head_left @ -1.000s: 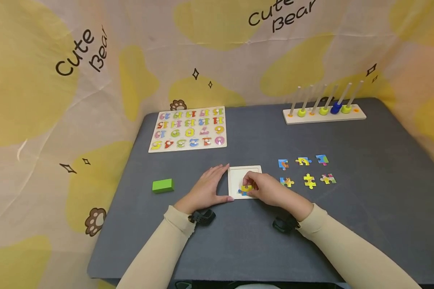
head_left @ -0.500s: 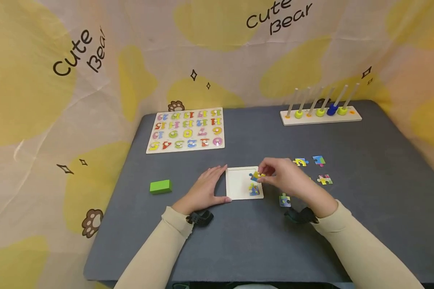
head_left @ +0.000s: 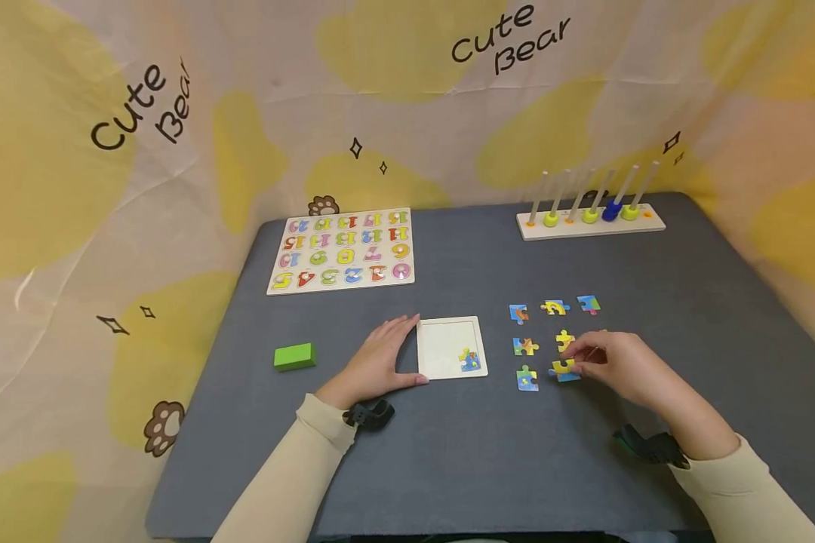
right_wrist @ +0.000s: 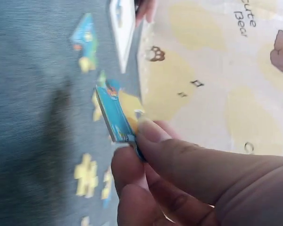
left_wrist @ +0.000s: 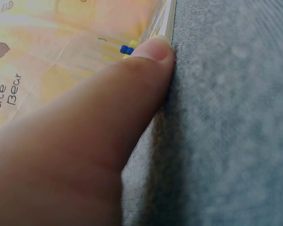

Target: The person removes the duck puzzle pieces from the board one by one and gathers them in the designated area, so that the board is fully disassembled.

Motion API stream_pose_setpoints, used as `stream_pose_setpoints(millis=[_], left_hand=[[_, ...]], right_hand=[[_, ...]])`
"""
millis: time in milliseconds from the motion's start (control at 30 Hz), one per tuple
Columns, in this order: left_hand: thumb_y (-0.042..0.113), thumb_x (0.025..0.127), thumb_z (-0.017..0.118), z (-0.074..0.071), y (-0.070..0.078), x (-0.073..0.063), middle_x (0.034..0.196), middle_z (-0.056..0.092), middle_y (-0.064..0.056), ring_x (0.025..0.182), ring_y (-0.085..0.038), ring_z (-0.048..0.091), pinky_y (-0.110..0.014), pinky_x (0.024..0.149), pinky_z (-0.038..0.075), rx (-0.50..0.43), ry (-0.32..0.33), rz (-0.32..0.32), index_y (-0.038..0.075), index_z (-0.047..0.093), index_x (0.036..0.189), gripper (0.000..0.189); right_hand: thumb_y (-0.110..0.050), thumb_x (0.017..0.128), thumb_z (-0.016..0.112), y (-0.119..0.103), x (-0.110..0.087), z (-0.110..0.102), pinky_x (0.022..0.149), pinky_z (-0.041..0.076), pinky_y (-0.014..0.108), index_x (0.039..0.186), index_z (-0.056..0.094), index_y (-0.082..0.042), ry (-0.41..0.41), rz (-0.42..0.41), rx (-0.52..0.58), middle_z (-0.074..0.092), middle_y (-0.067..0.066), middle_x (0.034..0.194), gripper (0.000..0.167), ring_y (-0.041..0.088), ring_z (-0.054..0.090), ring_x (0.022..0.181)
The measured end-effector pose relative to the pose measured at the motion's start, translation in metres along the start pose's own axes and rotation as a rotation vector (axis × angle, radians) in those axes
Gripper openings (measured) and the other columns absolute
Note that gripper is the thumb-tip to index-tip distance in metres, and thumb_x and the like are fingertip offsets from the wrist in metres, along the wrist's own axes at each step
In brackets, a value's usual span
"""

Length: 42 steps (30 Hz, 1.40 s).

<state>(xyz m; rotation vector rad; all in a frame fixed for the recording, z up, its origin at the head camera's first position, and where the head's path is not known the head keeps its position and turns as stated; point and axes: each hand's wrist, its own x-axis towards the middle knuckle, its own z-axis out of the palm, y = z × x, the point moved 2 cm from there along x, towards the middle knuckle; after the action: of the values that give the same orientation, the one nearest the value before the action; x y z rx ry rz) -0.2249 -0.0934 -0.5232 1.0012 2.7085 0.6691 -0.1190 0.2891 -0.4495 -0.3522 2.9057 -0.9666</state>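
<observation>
My left hand [head_left: 378,356] rests at the left side of a square white puzzle tray [head_left: 441,343], thumb and fingers spread. Its thumb touches the tray's edge in the left wrist view. A blue-and-yellow jigsaw piece [head_left: 471,360] lies in the tray's near right corner. Between thumb and fingers, my right hand [head_left: 625,369] pinches another yellow-and-blue jigsaw piece [right_wrist: 115,113], raised above the table to the right of the tray. Beside it lie several loose pieces, among them a yellow one [head_left: 564,339] partly behind the fingers and a blue-green one [head_left: 527,378].
A green block [head_left: 295,357] lies left of my left hand. At the back left is a number board [head_left: 342,251]. A white base with upright pegs and coloured beads [head_left: 591,224] stands at the back right, before a patterned cloth.
The right hand has lifted a piece away from the tray and carried it right, over the loose pieces. A piece stays in the tray's corner. The left hand keeps its place on the tray.
</observation>
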Motion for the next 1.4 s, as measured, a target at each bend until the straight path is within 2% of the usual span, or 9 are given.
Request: stream_pose_setpoints(millis=[300, 500, 700, 800, 900, 1033, 1133, 1267, 1400], left_hand=[[0.055, 0.087, 0.083, -0.001, 0.0, 0.0, 0.169, 0.03, -0.013, 0.157, -0.03, 0.024, -0.053, 0.126, 0.019, 0.02, 0.002, 0.004, 0.014, 0.023, 0.168, 0.109], [0.057, 0.087, 0.082, -0.001, 0.0, 0.0, 0.169, 0.03, -0.012, 0.157, -0.029, 0.024, -0.053, 0.126, 0.018, 0.014, 0.001, 0.007, 0.015, 0.023, 0.168, 0.109], [0.056, 0.087, 0.083, -0.001, 0.0, 0.001, 0.169, 0.031, -0.013, 0.157, -0.03, 0.025, -0.054, 0.126, 0.018, 0.011, 0.011, 0.007, 0.014, 0.024, 0.168, 0.109], [0.056, 0.086, 0.083, 0.0, 0.0, 0.0, 0.169, 0.031, -0.013, 0.156, -0.03, 0.025, -0.054, 0.126, 0.019, 0.012, 0.011, 0.011, 0.014, 0.024, 0.168, 0.109], [0.056, 0.087, 0.082, -0.001, -0.001, 0.0, 0.169, 0.031, -0.012, 0.157, -0.03, 0.024, -0.054, 0.126, 0.019, 0.016, 0.003, 0.009, 0.015, 0.023, 0.168, 0.109], [0.054, 0.086, 0.084, -0.006, -0.003, -0.003, 0.169, 0.031, -0.012, 0.157, -0.031, 0.024, -0.054, 0.126, 0.019, 0.018, 0.015, -0.002, 0.014, 0.024, 0.168, 0.109], [0.054, 0.086, 0.084, -0.008, -0.003, -0.004, 0.169, 0.031, -0.012, 0.156, -0.031, 0.025, -0.054, 0.126, 0.019, 0.022, 0.019, -0.01, 0.014, 0.025, 0.168, 0.108], [0.057, 0.087, 0.082, -0.006, -0.002, -0.003, 0.169, 0.031, -0.012, 0.156, -0.031, 0.025, -0.054, 0.126, 0.02, 0.027, 0.005, -0.01, 0.015, 0.024, 0.168, 0.108], [0.057, 0.087, 0.081, -0.003, 0.002, -0.002, 0.169, 0.03, -0.013, 0.156, -0.032, 0.024, -0.054, 0.126, 0.02, 0.008, -0.009, -0.001, 0.015, 0.023, 0.168, 0.109]], right_hand=[[-0.004, 0.09, 0.081, 0.025, -0.009, 0.018, 0.06, 0.049, 0.026, 0.091, 0.07, -0.007, -0.023, 0.107, 0.07, 0.063, -0.004, 0.08, 0.011, 0.012, 0.057, 0.07], [-0.003, 0.091, 0.081, 0.027, -0.008, 0.022, 0.061, 0.045, 0.027, 0.088, 0.07, -0.006, 0.018, 0.144, 0.029, 0.063, -0.004, 0.079, 0.011, 0.015, 0.055, 0.072], [-0.002, 0.088, 0.082, 0.023, -0.007, 0.024, 0.063, 0.045, 0.032, 0.084, 0.069, -0.012, 0.066, 0.11, -0.072, 0.061, -0.007, 0.077, 0.017, 0.014, 0.054, 0.071], [-0.002, 0.085, 0.085, 0.009, -0.005, 0.026, 0.062, 0.044, 0.035, 0.082, 0.068, -0.013, 0.092, 0.089, -0.148, 0.058, -0.008, 0.075, 0.021, 0.013, 0.052, 0.069], [-0.004, 0.083, 0.087, -0.018, 0.005, 0.028, 0.061, 0.044, 0.035, 0.08, 0.068, -0.017, 0.11, 0.04, -0.196, 0.055, -0.01, 0.073, 0.024, 0.011, 0.051, 0.067], [-0.007, 0.083, 0.088, -0.068, 0.034, 0.041, 0.062, 0.048, 0.032, 0.081, 0.073, -0.018, 0.079, -0.104, -0.215, 0.06, -0.011, 0.076, 0.019, 0.011, 0.054, 0.07], [-0.012, 0.086, 0.087, -0.096, 0.059, 0.058, 0.07, 0.053, 0.034, 0.093, 0.08, -0.015, 0.014, -0.209, -0.267, 0.069, -0.006, 0.088, 0.011, 0.016, 0.06, 0.081], [-0.023, 0.089, 0.086, -0.107, 0.08, 0.081, 0.085, 0.056, 0.042, 0.115, 0.079, -0.009, -0.056, -0.255, -0.407, 0.072, 0.005, 0.111, 0.03, 0.026, 0.063, 0.099], [-0.029, 0.088, 0.088, -0.101, 0.085, 0.096, 0.085, 0.054, 0.045, 0.118, 0.078, -0.01, -0.104, -0.214, -0.509, 0.069, 0.007, 0.109, 0.037, 0.026, 0.061, 0.097]])
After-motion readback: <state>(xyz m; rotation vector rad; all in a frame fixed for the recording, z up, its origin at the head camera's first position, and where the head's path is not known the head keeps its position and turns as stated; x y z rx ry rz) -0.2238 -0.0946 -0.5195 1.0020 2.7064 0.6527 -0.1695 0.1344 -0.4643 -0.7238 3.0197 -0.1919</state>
